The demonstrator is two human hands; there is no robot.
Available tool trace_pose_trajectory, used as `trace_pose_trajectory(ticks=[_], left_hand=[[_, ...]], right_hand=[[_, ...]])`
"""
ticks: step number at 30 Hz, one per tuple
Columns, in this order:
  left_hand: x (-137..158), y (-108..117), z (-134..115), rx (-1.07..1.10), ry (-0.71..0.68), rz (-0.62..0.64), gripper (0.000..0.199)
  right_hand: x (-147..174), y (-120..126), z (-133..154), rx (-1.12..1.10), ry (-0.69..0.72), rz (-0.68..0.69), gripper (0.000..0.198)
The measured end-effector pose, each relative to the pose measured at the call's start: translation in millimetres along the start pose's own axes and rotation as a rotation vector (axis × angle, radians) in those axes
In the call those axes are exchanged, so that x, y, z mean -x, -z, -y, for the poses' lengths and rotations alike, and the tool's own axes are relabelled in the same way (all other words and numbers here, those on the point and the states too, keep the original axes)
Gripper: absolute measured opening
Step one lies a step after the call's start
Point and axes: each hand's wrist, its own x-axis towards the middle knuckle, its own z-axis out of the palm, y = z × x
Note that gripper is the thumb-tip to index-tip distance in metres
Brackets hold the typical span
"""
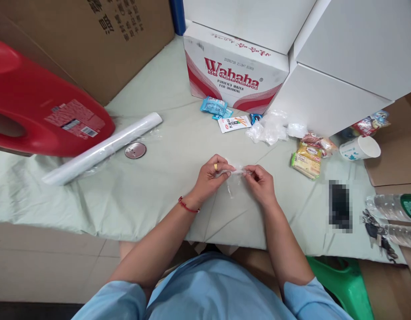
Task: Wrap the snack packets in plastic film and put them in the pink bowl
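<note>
Between my two hands a small clear plastic bag (237,172) is stretched just above the cloth-covered table. My left hand (213,174) pinches its left edge between thumb and fingers; a ring and a red bracelet are on that side. The bag's other edge is pinched by my right hand (259,181). A loose flap of the plastic hangs down between them. Beyond my hands lie several crumpled clear plastic bags (270,126), a white snack packet (234,123) and blue packets (213,106).
A white plastic roll (105,149) and a round metal disc (135,150) lie left, near a red jug (41,98). A Wahaha carton (237,66) stands behind. To the right are yellow snack packs (307,160), a paper cup (358,148), keys (378,233) and bottles (392,208).
</note>
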Motion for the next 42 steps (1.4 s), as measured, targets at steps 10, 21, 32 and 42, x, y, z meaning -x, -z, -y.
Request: trace_pose_trajectory(ticks=[10,21,32,42], left_hand=[[-10.6,7.1,15.6,0.085,0.042,-0.354,0.015],[1.2,-3.7,3.7,-0.105,0.009,-0.101,0.035],[-23.9,22.6,23.9,0.402,0.137,-0.743,0.020],[-19.4,31.5,11.7,0.654,0.341,-0.488,0.015]], right_hand=[[-3.2,6.8,-1.1,-0.074,-0.007,-0.052,0.023],[-0.6,-7.7,2.8,-0.241,-0.183,0.007,0.034],[-9.2,4.4,0.3,-0.447,-0.313,-0.240,0.034],[-8.6,10.2,-3.1,-0.244,-0.139,-0.190,0.032]])
